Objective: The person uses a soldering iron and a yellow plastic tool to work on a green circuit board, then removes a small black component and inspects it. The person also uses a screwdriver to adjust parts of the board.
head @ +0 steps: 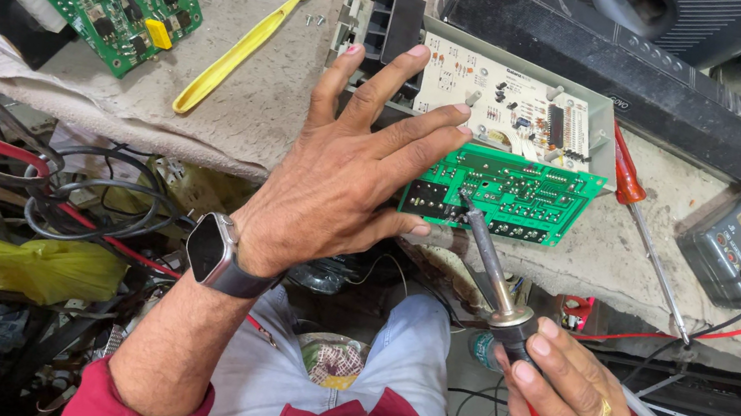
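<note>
My left hand (346, 173) lies spread open, steadying the green circuit board (515, 195) at the bench's near edge. My right hand (566, 395) grips the soldering iron (493, 260), tip on the board.

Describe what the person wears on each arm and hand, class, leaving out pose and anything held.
The left hand is bare, with a dark smartwatch on a grey band at the wrist and a red sleeve pushed up. The right hand wears a gold ring.
</note>
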The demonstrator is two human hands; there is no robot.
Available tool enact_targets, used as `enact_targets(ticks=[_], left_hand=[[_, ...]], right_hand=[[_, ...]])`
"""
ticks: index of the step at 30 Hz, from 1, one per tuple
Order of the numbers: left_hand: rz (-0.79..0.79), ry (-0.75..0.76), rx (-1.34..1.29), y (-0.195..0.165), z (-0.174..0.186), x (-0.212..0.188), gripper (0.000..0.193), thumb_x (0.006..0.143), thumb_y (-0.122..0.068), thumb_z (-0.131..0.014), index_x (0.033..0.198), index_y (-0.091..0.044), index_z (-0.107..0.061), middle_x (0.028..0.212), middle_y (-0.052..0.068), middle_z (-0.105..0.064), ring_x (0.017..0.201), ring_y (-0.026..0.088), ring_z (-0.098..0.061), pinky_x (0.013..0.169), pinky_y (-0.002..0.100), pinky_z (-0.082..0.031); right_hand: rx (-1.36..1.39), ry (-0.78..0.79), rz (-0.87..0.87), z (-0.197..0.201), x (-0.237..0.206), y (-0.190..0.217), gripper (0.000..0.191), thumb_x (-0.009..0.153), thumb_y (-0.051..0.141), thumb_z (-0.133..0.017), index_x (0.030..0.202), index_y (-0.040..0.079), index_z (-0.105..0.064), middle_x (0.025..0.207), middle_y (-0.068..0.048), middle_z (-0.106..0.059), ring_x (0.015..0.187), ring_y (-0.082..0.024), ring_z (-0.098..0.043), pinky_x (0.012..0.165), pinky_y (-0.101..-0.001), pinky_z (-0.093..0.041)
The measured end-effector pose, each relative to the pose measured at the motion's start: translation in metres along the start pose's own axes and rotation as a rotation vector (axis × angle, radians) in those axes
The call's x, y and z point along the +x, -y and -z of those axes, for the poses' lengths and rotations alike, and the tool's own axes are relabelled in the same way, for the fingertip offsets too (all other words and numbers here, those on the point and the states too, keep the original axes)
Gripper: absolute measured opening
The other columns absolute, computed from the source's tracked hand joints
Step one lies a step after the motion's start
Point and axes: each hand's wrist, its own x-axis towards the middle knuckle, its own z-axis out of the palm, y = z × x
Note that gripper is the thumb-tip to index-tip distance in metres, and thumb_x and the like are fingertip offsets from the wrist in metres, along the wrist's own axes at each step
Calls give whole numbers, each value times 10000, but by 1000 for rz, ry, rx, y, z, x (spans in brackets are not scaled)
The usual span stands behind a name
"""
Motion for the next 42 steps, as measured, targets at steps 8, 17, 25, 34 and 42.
enact_targets(ticks=[8,17,25,34,42], left_hand=[[15,11,-21,-2,-1,5,874,739,-351,-874,1489,-112,-493,1532,47,-543,1554,373,-209,1243,639,-38],[20,11,-38,-6,0,9,844,764,-380,-858,1476,-94,-506,1491,66,-571,1549,370,-220,1238,635,-34],[23,16,-44,-8,2,11,821,764,-380,-852,1452,-78,-524,1457,75,-593,1549,366,-243,1238,632,-32],[30,-13,-12,-6,-5,8,858,772,-446,-846,1487,-123,-499,1471,57,-596,1540,372,-242,1234,642,-57],[27,-15,-18,-4,-7,7,867,788,-447,-844,1512,-145,-474,1487,42,-595,1550,370,-233,1241,646,-56]], right_hand=[[45,0,65,0,2,-10,305,860,98,-839,1122,103,-684,1157,-94,-701,1132,-321,-703,995,-501,-616],[74,39,87,1,-6,-19,270,861,124,-775,1118,92,-698,1145,-95,-706,1142,-329,-697,1031,-546,-582],[35,52,145,2,-8,-25,276,880,65,-803,1130,72,-685,1171,-109,-699,1165,-344,-685,1037,-537,-577],[129,12,134,-3,-12,-25,264,877,74,-781,1124,54,-691,1164,-125,-705,1169,-352,-689,953,-491,-638],[71,-17,100,0,-16,-25,306,830,49,-847,1092,83,-693,1158,-111,-706,1155,-332,-695,946,-450,-635]])
